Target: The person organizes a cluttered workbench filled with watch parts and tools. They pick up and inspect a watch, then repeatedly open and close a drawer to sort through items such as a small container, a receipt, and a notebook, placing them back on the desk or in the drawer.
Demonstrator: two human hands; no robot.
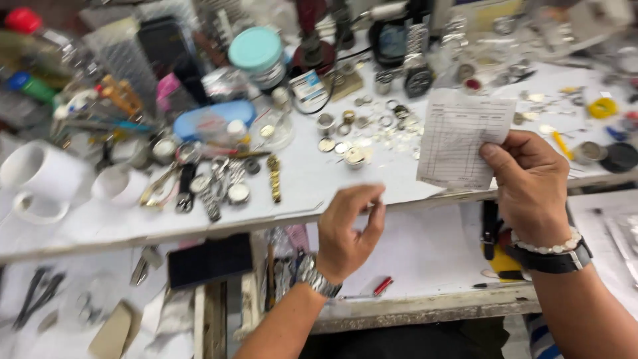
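Nearest, the left hand (345, 229) hovers at the white workbench's (299, 183) front edge, fingers loosely curled and empty (blurred, with a metal wristwatch (318, 276) below it). Just right, the right hand (531, 183) pinches a printed paper slip (458, 136) by its lower corner. Farther back lie scattered watches (219, 183) and a teal-lidded jar (258, 56).

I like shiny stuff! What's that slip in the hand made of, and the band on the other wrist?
The slip in the right hand looks like thin matte white paper: it is flat, ruled with lines and bends slightly. The band on the left hand's wrist looks like polished silver metal, since its links glint; blur leaves that less sure.
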